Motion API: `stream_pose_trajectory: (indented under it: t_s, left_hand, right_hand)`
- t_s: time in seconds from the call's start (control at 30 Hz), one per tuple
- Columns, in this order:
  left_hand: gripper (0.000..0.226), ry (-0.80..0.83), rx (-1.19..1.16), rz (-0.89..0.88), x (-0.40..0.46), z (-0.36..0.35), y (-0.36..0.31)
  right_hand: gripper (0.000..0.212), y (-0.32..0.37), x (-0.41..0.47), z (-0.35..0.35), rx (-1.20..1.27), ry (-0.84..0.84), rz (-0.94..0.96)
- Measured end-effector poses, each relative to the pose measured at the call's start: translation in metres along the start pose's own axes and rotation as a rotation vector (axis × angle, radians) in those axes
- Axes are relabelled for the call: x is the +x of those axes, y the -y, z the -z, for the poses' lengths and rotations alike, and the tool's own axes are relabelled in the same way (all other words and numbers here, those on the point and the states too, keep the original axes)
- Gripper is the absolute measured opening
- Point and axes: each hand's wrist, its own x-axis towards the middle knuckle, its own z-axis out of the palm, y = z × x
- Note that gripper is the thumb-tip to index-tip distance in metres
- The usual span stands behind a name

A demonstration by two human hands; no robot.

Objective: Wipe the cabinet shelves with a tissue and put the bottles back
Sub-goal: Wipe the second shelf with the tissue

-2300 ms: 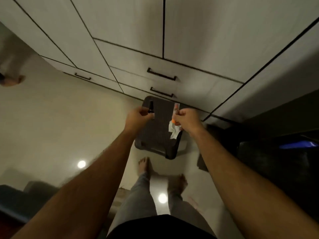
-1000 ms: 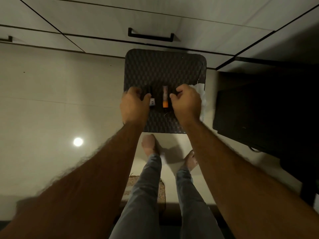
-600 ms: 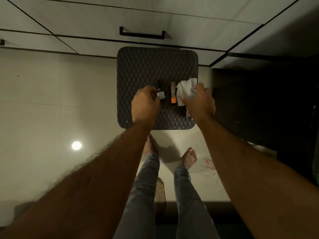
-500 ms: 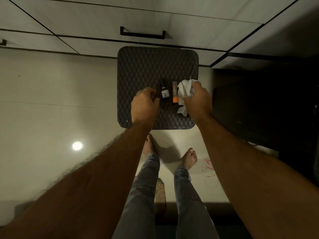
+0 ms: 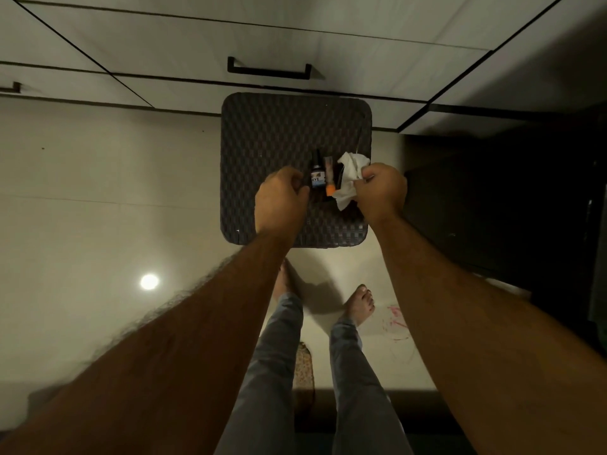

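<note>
I stand barefoot on a pale tiled floor (image 5: 98,198), looking straight down over a dark woven-top stool (image 5: 279,126) set against the white cabinet drawers (image 5: 197,37), one of which shows a black bar handle (image 5: 268,68). My right hand (image 5: 382,188) is closed around a crumpled white tissue (image 5: 349,175), which bunches out from my fingers toward the middle of the stool. My left hand (image 5: 281,198) is curled into a loose fist above the stool's near half, its fingertips just beside the base of a small dark bottle (image 5: 317,174) with a black cap and a pale label; I cannot tell whether the fingers touch it or hold anything. The dark bottle rests on the stool top, and just to its right lies a slim tube (image 5: 329,178) with an orange end, between the bottle and the tissue. Both items sit on the right-hand half of the stool, between my two hands. My grey trouser legs and bare feet (image 5: 359,303) show below the stool, with a reddish scribble (image 5: 395,323) on the tile by my right foot and a round ceiling-light reflection (image 5: 149,281) glowing on the floor to my left. A dark piece of furniture (image 5: 492,208) fills the right side.
</note>
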Motion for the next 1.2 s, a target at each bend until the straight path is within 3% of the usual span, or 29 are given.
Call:
stream_pose_trajectory:
  t_s: [0.2,0.43,0.57,0.73,0.83,0.93,1.03,1.2]
  left_hand:
    - [0.022,0.030,-0.036,-0.031,-0.005,0.001,-0.018]
    - [0.036,0.221,-0.364,0.022,-0.010,0.017,-0.077]
    - [0.039,0.330,-0.484,-0.019,-0.031,0.044,-0.134]
    - [0.010,0.395,-0.562,-0.084,-0.066,0.083,-0.212]
    - [0.015,0.381,-0.653,-0.068,-0.093,0.099,-0.256]
    - [0.021,0.397,-0.755,-0.066,-0.132,0.107,-0.296]
    - [0.019,0.409,-0.804,-0.115,-0.179,0.105,-0.335]
    - [0.015,0.391,-0.820,-0.268,-0.252,0.081,-0.414]
  right_hand:
    - [0.008,-0.001,-0.006,0.018,0.121,-0.049,0.007]
    - [0.006,0.017,-0.030,0.067,0.298,-0.043,0.066]
    - [0.006,0.034,-0.065,0.132,0.408,-0.048,0.032]
    - [0.015,0.052,-0.107,0.230,0.688,-0.024,-0.006]
    - [0.026,0.053,-0.125,0.284,0.924,0.017,-0.037]
    - [0.018,0.042,-0.148,0.337,1.143,0.125,-0.035]
    - [0.022,0.019,-0.175,0.392,1.115,0.199,0.037]
    - [0.014,-0.034,-0.211,0.486,1.018,0.134,0.139]
